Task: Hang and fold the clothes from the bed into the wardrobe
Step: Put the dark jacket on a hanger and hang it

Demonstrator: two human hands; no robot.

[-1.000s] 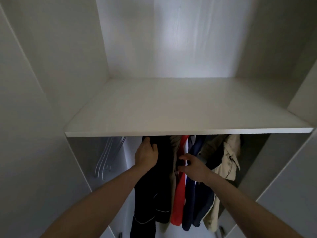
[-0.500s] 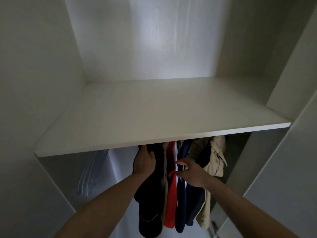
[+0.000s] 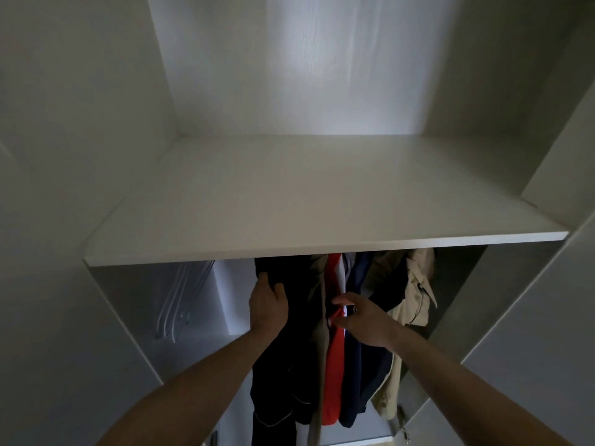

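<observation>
White wardrobe interior [image 3: 80, 156], dim light, wide bare shelf [image 3: 322, 204] across the middle, hanging section below it. Only one view, the head camera, so all of this comes from there.

Our left hand [image 3: 267, 304] is up just under the shelf edge, fingers curled round the top of a black garment [image 3: 283, 365] — firm hold near its shoulder or hanger end; the hanger and rail are hidden behind the shelf, so we cannot tell if it is hooked on. Our right hand [image 3: 360, 317] is against the neighbouring clothes at a red garment [image 3: 333, 365], thumb and fingers loosely spread, parting rather than gripping as far as we can see. Right of that hang a navy garment [image 3: 357, 375] and a beige coat [image 3: 415, 294]. Spare white hangers [image 3: 180, 300] hang well apart at the left.

Handling, our judgement: the black piece is soft, limp, fairly light — it will sag and swing. Best grip is at the hanger neck, not the cloth, which could slip off. Neighbours are packed tight, so snagging is the risk.
</observation>
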